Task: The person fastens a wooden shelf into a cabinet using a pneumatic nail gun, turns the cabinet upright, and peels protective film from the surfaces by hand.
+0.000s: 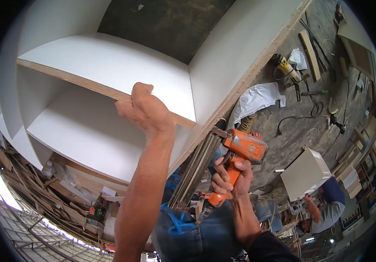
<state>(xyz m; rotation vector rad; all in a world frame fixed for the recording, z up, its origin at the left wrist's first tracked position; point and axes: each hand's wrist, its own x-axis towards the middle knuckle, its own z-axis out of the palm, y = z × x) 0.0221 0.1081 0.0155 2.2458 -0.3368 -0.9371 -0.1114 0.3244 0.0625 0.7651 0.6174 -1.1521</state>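
Note:
My left hand is closed around the raw front edge of a white shelf board, thumb on top and fingers curled beneath. The shelf sits inside a white cabinet carcass. In my right hand is an orange pneumatic nail gun, gripped by its handle. Its nose lies close to the raw edge of the cabinet's side panel; I cannot tell whether they touch. The long magazine slants down to the left. A blue air hose hangs near the handle's lower end, in front of my jeans.
On the floor at the right lie a yellow power tool, cables, a wood strip and a crumpled white sheet. Another person handles a pale panel box at the lower right. Timber scraps are piled at the left.

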